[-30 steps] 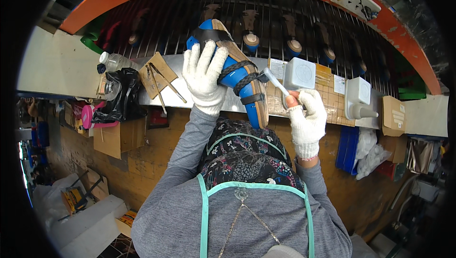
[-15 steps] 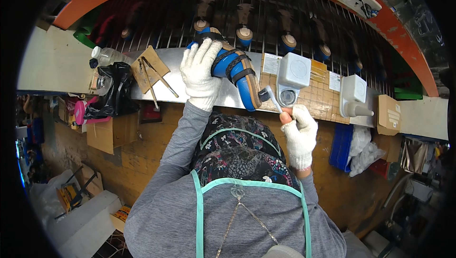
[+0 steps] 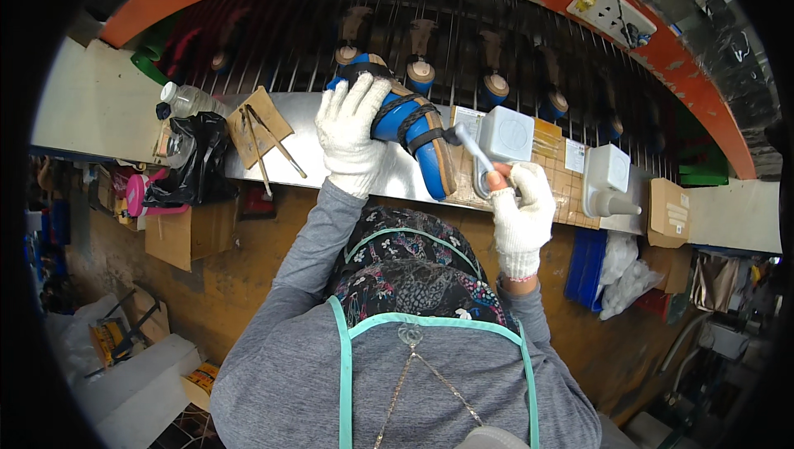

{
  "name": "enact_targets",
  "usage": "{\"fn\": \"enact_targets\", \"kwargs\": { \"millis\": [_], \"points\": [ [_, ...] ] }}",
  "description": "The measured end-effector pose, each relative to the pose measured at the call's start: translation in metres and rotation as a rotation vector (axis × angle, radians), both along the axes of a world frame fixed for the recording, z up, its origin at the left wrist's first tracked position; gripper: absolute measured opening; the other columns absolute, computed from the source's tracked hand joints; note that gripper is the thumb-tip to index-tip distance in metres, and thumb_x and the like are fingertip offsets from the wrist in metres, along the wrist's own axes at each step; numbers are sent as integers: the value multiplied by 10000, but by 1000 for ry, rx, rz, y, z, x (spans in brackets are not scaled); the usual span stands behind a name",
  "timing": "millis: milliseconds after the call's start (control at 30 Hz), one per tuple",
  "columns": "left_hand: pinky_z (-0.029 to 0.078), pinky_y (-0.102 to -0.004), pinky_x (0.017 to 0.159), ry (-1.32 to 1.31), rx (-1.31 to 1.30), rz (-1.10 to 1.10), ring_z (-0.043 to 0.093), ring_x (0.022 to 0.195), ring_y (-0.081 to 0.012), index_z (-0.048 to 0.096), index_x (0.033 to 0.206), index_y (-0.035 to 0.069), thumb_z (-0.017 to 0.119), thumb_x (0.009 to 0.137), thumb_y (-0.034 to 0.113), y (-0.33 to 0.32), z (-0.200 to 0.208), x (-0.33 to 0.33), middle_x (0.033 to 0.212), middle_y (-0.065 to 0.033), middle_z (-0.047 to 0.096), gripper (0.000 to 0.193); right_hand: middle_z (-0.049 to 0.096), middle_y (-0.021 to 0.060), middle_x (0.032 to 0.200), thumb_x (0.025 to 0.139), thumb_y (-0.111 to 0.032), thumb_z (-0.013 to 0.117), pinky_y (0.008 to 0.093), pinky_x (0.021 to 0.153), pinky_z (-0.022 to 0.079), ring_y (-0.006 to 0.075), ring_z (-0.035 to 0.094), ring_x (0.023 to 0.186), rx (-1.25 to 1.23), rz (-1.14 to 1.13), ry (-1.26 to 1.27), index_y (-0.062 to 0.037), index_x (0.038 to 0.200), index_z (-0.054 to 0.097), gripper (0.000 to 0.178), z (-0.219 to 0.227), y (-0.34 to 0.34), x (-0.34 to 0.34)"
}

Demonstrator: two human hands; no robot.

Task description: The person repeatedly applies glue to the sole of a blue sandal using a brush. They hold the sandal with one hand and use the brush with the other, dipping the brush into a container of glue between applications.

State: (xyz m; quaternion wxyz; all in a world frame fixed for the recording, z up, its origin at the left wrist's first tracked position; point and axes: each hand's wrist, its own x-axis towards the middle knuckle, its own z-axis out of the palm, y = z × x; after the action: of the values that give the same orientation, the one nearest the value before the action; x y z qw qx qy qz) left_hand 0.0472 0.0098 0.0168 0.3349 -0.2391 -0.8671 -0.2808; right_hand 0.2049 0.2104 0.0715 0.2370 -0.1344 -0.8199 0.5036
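In a white knit glove, my left hand (image 3: 354,131) grips a blue shoe last (image 3: 429,169) with black braided straps (image 3: 411,125) wrapped over it and a tan insole along its right edge. The last slants over the metal bench top, toe towards me. My right hand (image 3: 523,211), in a white glove with bare fingertips, pinches the pale handle of a small brush (image 3: 475,150). The brush's dark tip is at the insole edge beside the front strap; whether it touches is unclear. Right behind the brush stands a white plastic container (image 3: 506,135).
A second white container with a spout (image 3: 610,180) stands farther right, near a cardboard box (image 3: 668,213). To the left lie sticks on a cardboard piece (image 3: 263,125), a black plastic bag (image 3: 201,155) and a clear bottle (image 3: 192,100). More blue lasts (image 3: 420,74) rest on the rack (image 3: 455,7) behind.
My right hand has moved the brush away from me along the insole edge, from near the toe up to the front strap. My left hand keeps its hold; the view has shifted slightly.
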Motion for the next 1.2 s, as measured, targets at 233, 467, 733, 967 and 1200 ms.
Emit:
{"fn": "enact_targets", "kwargs": {
  "millis": [233,467,733,967,1200],
  "points": [
    [500,-424,1018,-189,173,-83,665,1139,-326,699,1202,120,849,604,42,14,3,9,1193,-117,713,622,628,73,954,862,-74,737,271,720,471,161,589,830,-54,92,77,13,965,730,136,-11,1,-3],
    [560,-354,932,-760,276,-199,706,1045,-276,646,1261,157,886,571,54,29,16,27,1154,-106,719,737,637,71,971,853,-53,742,272,700,467,146,592,826,1,120,181,8,967,739,129,-3,13,-18],
    [596,-362,873,-1355,542,-684,703,1002,-238,570,1298,-11,922,525,-25,33,33,31,1136,-137,708,849,644,94,956,813,-6,741,299,735,484,195,611,850,33,210,268,20,957,738,147,8,36,-40],
    [622,-355,819,-1700,645,-884,710,978,-243,555,1280,-31,908,527,-128,39,56,35,1108,-152,707,838,650,101,974,801,9,740,300,746,499,199,627,876,114,276,310,1,963,737,162,16,54,-48],
    [605,-363,862,-1720,604,-958,692,1039,-256,545,1300,-22,946,479,-73,38,68,43,1109,-148,704,915,645,93,969,773,17,763,297,732,507,198,629,886,108,268,286,-3,934,756,163,14,64,-32]
  ]
}}
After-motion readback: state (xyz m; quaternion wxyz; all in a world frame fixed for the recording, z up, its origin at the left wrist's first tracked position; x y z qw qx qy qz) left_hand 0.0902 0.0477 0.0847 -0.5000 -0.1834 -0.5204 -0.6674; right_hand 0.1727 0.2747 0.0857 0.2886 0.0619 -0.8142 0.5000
